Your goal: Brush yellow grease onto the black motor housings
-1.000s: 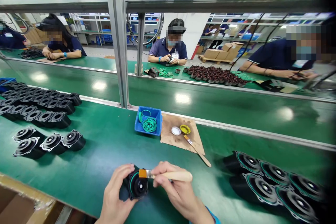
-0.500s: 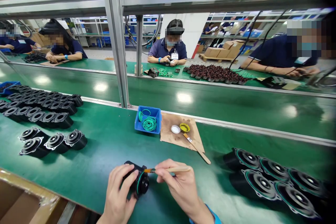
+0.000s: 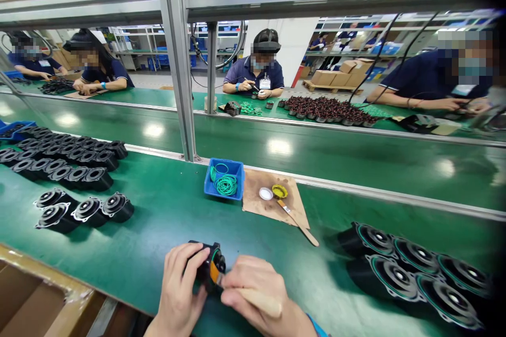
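Observation:
My left hand [image 3: 179, 287] grips a black round housing [image 3: 203, 247] from its left side, tilted so its ringed face points right. A green ring shows around that face. In my right hand [image 3: 256, 284] is a brush [image 3: 259, 299] with a pale wooden handle and orange bristles, closed in my fingers. The bristles lie against the ringed face of the housing. Part of the housing is hidden behind my fingers.
Ahead stands a blue bin [image 3: 223, 179] of green rings. Beside it, cardboard [image 3: 253, 200] carries a white lid, a yellow dish and a second brush [image 3: 296, 221]. Ringed housings [image 3: 415, 255] sit right, more housings [image 3: 90, 209] left. Co-workers sit beyond the metal frame [image 3: 174, 63].
My right hand has turned over and moved down and left, taking the brush from the top of the housing's rim to its near right side. My left hand keeps its grip.

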{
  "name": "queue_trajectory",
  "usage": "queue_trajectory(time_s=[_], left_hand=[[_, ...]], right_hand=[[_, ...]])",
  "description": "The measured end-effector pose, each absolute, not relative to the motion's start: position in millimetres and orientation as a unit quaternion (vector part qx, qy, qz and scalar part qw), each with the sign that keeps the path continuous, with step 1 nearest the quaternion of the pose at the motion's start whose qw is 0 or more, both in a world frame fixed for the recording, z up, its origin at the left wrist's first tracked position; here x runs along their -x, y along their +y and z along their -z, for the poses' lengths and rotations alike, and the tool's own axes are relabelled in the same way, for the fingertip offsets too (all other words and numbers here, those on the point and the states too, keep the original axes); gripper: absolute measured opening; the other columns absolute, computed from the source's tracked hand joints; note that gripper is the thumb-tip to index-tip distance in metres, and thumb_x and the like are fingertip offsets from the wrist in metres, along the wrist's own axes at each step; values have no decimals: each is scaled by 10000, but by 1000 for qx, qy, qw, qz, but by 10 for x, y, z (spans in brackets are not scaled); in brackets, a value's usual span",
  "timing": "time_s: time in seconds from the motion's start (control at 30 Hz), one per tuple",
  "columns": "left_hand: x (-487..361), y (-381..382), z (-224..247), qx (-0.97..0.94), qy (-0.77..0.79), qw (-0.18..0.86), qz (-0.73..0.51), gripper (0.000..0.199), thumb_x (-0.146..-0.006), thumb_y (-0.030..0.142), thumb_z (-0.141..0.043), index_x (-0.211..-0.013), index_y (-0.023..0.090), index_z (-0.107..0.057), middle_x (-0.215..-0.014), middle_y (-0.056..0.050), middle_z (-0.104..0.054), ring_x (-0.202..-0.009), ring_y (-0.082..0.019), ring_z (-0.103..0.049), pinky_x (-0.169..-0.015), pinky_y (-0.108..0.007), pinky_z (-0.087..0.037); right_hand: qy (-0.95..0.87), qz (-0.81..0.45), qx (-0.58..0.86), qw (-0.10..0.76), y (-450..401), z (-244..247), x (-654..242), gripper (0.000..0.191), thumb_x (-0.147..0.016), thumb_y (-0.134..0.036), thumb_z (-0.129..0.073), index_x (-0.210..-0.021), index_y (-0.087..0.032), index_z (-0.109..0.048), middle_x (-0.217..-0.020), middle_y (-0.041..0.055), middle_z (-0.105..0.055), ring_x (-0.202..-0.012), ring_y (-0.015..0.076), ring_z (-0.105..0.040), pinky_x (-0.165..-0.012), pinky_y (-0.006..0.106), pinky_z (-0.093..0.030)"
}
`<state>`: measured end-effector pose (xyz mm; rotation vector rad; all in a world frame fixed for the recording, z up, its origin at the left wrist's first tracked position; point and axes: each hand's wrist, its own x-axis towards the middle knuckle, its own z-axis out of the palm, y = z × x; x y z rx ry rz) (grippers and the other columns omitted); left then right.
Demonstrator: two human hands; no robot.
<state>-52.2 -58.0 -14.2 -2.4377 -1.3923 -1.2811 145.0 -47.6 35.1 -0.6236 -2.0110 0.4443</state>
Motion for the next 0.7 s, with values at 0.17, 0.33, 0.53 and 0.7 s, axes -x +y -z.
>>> queue_trajectory(time_s=[0.17, 0.33, 0.53, 0.7], left_hand=[[543, -559, 151, 770, -475, -9, 427, 414, -827, 100, -581, -1223, 217, -604, -1125, -91, -687, -1042, -254, -649, -895, -385, -535], [545, -544, 105, 698, -517, -145, 474, 518, -636, 127, -819, -1114, 238, -652, -1066, -55, -715, -999, -256, -692, -856, -349, -585], [567, -593, 72, 548, -552, -413, 473, 653, -489, 130, -913, -1102, 189, -695, -1131, -105, -750, -1061, -303, -708, -961, -392, -567], [545, -615, 82, 502, -530, -476, 491, 710, -465, 255, -955, -1124, 169, -706, -1150, -134, -752, -1079, -319, -706, -966, -385, -573]], right_hand=[[-867, -156, 226, 415, -496, -251, -1436, 382, -1052, -351, -409, -796, -197, -646, -555, 33, -601, -506, 165, -508, -517, 311, -401], [-846, -127, 256, 450, -405, -361, -1572, 328, -1044, -254, -410, -799, -207, -623, -556, 22, -602, -484, 159, -479, -495, 309, -367], [-700, -260, 340, 571, -426, -373, -1723, 256, -1062, -342, -399, -1120, -287, -643, -808, 26, -751, -672, 178, -673, -633, 301, -519], [-716, -331, 377, 486, -424, -354, -1646, 229, -1043, -397, -437, -958, -253, -593, -1070, 73, -752, -951, 212, -707, -859, 346, -537]])
